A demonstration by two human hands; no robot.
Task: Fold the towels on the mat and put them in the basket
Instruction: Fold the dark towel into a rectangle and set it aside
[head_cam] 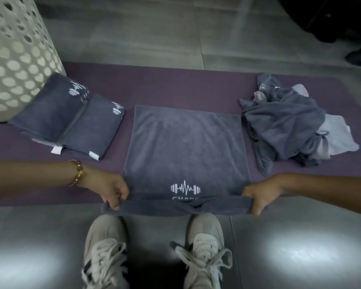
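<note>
Where the purple mat [175, 86] lies across the grey tiled floor [133, 38], the contents are as follows.

1. Spread towel [186, 147]: dark grey, flat on the middle of the mat. A white dumbbell-and-pulse logo [185, 187] sits by its near edge. That edge is bunched into a band stretched between the two hands and covers the lower part of the lettering under the logo.
2. Left hand [111, 190]: at the towel's near left corner, fingers [115, 203] curled round the bunched hem and grasping it. A gold bead bracelet [77, 172] is on the wrist.
3. Right hand [258, 195]: at the near right corner, fingers [256, 207] likewise clenched round the hem.
4. Folded towels [71, 122]: two, dark grey, side by side on the left part of the mat and touching each other, logos at their far ends, white tags at the near ends. The farther one lies just beside the basket.
5. Basket [15, 59]: cream, perforated with round holes, standing at the mat's far left corner.
6. Unfolded pile [288, 126]: crumpled dark grey and lighter grey towels on the right part of the mat, just beside the spread towel.
7. Shoes [106, 247]: pale lace-up pair on the floor, toes just under the held hem.
</note>
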